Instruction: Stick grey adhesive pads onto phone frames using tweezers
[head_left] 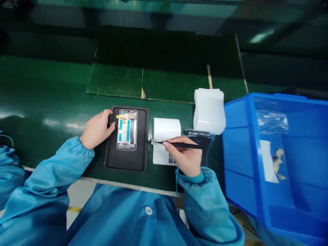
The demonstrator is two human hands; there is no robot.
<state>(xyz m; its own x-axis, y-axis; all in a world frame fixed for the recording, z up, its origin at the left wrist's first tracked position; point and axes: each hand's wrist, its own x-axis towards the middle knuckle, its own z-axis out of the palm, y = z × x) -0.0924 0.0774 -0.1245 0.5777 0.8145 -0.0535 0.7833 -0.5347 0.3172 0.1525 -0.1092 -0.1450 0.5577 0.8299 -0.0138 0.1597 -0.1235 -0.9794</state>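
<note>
A phone frame (127, 130) with its inner parts exposed lies in a black tray (127, 159) on the green bench. My left hand (96, 129) rests on the tray's left edge, fingers curled and thumb touching the tray beside the phone. My right hand (185, 155) is closed on black tweezers (182, 145) that point left. At the tweezer tip is a small grey piece (153, 141), just over the left edge of a white liner sheet (165, 130) carrying a few grey squares.
A curled stack of white sheets (209, 110) stands behind my right hand, with a dark plastic bag (198, 136) below it. A blue bin (279, 160) holding scraps and clear plastic fills the right side. A lighter green mat (164, 83) lies further back.
</note>
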